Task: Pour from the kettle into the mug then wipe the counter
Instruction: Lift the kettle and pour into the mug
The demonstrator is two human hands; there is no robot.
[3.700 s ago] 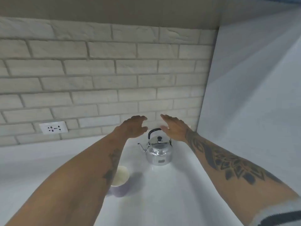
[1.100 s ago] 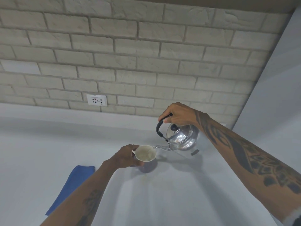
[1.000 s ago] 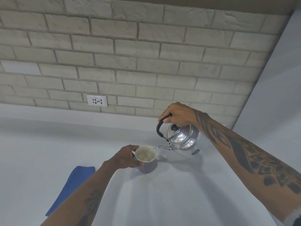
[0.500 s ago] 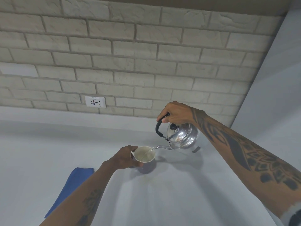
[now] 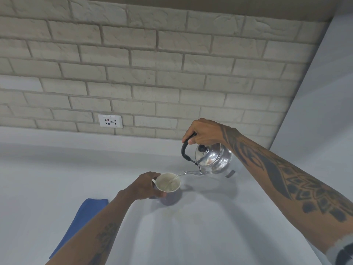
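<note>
**Pour in progress: spout over mug rim, cloth waiting to the left**

The right hand (image 5: 203,131) is gripping the black handle of the kettle (image 5: 213,159), holding it lifted and tilted so that the spout is pointing left toward the mug (image 5: 168,185). A thin stream is falling from the spout tip into the mug's mouth. The left hand (image 5: 146,186) is wrapping the mug's left side, steadying it on the table (image 5: 210,226).

The blue cloth (image 5: 80,222) is lying flat, down-left of the left hand, long axis running toward the near edge; the left hand is the nearer one. The table between mug and cloth is looking open. A brick wall (image 5: 152,64) is bounding the far side.
</note>
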